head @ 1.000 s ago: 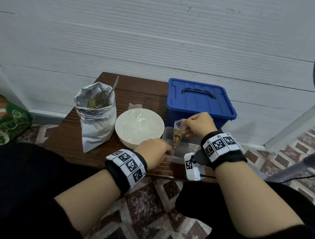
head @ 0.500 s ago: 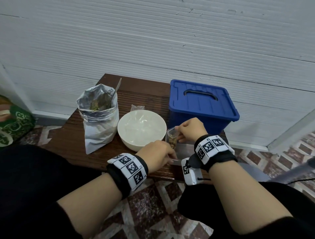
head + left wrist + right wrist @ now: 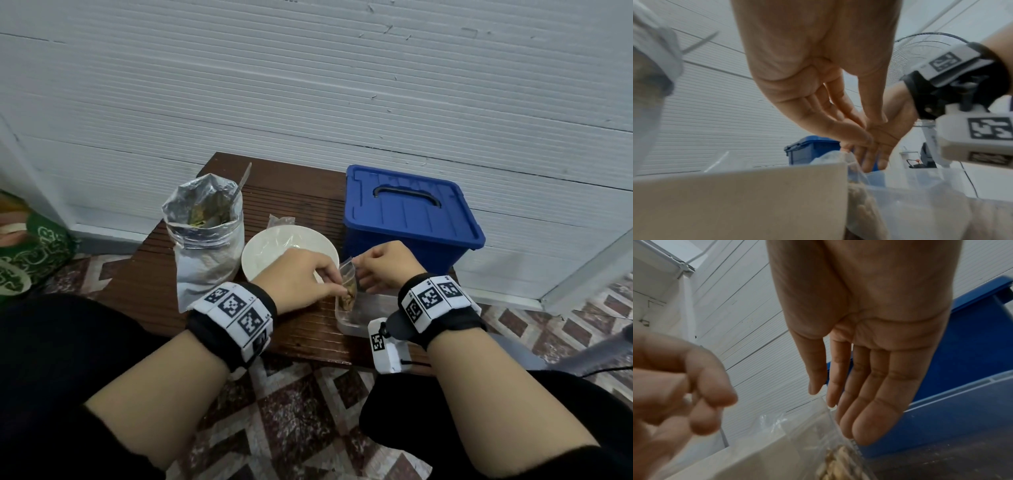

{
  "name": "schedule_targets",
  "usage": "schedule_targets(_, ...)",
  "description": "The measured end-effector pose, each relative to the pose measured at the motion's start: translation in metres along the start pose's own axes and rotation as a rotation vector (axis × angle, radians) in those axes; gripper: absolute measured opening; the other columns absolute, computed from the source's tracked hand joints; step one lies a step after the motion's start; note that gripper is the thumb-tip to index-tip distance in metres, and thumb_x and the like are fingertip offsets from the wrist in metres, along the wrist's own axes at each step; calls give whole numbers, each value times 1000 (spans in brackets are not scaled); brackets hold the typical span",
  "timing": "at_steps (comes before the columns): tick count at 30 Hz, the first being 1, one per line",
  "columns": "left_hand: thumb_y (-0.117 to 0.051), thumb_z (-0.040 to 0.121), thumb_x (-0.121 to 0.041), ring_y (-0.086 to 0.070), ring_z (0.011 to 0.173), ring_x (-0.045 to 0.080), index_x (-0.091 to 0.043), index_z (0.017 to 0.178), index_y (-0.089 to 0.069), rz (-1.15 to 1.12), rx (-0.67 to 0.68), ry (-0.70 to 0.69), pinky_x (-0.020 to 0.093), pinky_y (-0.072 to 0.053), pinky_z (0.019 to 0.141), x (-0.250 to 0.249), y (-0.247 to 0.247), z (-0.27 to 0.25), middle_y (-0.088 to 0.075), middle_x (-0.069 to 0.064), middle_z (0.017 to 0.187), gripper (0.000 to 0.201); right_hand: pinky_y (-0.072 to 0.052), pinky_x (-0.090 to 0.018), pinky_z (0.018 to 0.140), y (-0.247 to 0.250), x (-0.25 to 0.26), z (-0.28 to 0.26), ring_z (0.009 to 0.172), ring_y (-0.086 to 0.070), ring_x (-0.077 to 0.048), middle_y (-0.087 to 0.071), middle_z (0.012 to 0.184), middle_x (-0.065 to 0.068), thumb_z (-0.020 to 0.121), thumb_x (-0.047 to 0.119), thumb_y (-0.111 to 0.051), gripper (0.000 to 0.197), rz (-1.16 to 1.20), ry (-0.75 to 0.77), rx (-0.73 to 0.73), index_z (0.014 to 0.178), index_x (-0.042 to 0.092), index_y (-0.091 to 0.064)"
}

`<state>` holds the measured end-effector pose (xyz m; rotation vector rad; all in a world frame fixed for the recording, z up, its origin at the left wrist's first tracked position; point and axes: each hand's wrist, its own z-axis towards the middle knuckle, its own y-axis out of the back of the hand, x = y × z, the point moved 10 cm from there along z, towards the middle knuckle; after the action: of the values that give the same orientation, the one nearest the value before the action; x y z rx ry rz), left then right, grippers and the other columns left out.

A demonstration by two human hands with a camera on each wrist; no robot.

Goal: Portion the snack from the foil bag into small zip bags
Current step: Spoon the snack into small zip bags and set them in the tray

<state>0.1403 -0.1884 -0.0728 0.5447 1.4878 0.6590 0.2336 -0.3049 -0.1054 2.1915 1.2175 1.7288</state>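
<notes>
A small clear zip bag (image 3: 347,289) with brown snack in its lower half stands upright over the left end of a clear plastic container (image 3: 359,322). My right hand (image 3: 356,274) pinches its top edge, thumb and forefinger closing on the upper corner of the zip bag (image 3: 835,454) in the right wrist view. From the left, my left hand (image 3: 337,291) pinches the bag's side. The open foil bag (image 3: 205,240) stands at the table's left with a spoon handle (image 3: 244,180) sticking out.
A white bowl (image 3: 274,246) sits between the foil bag and my hands, with crumpled clear plastic (image 3: 279,221) behind it. A shut blue lidded box (image 3: 407,216) stands at the right. The dark wooden table (image 3: 301,192) is low, against a white wall, over tiled floor.
My right hand has brought the zip bag down to the container's left end. My left hand left the container's front edge and took hold of the bag's side.
</notes>
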Motion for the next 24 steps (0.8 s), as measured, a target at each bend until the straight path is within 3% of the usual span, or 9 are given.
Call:
schedule_targets(2, -76, 80, -30, -55, 66, -10, -26, 81, -70, -1, -86, 51, 7, -41, 68, 11, 15, 3, -64, -16, 77, 8, -57, -28, 65, 0, 1, -1, 76, -70, -19, -71, 86, -9, 91, 20, -62, 11, -6, 0, 3, 92, 10, -68)
schedule_targets(5, -71, 85, -25, -57, 84, 1, -19, 102, -70, 57, -145, 128, 19, -46, 86, 34, 24, 6, -67, -8, 96, 18, -58, -29, 66, 1, 2, -2, 76, -69, -19, -71, 86, -8, 91, 20, -62, 10, -8, 3, -1, 92, 12, -68)
schedule_targets(8, -63, 91, -32, -49, 123, 15, -18, 133, -54, 209, -43, 214, 26, -35, 105, 54, 12, 7, -55, 0, 135, 45, -58, -29, 67, 0, 4, -2, 76, -69, -18, -71, 86, -8, 91, 19, -62, 9, -9, 12, -4, 93, 12, -67)
schedule_targets(11, -54, 94, -44, -37, 136, 20, -24, 144, -40, 356, 100, 294, 38, -28, 112, 69, -5, 4, -43, -1, 147, 56, -58, -29, 66, -2, 6, -2, 74, -69, -18, -71, 87, -9, 91, 19, -62, 7, -18, 16, -2, 90, 14, -66)
schedule_targets(14, -53, 93, -49, -45, 128, 17, -31, 140, -46, 368, 114, 323, 38, -26, 105, 73, -8, 4, -52, -10, 137, 51, -59, -31, 68, -4, 6, -1, 75, -70, -20, -71, 88, -10, 91, 19, -62, 7, -22, 16, -2, 89, 14, -67)
schedule_targets(19, -59, 91, -44, -52, 112, 10, -38, 113, -65, 297, 23, 271, 35, -23, 91, 69, -1, 6, -63, -16, 111, 24, -59, -32, 68, -3, 9, -1, 76, -70, -19, -70, 89, -10, 92, 20, -62, 8, -26, 19, -13, 93, 13, -67)
schedule_targets(22, -57, 93, -42, -54, 110, 9, -34, 101, -68, 240, -71, 251, 32, -22, 91, 67, 7, 7, -64, -17, 110, 15, -56, -27, 62, 2, 15, -2, 72, -66, -17, -69, 86, -8, 92, 20, -62, 9, -60, 42, -56, 91, 14, -67)
schedule_targets(24, -58, 93, -41, -57, 105, 9, -33, 93, -67, 149, -130, 221, 32, -29, 98, 65, 13, 8, -66, -16, 106, 12, -56, -31, 69, 8, 22, -2, 74, -65, -17, -69, 83, -5, 91, 21, -62, 11, -112, 86, -116, 85, 15, -68)
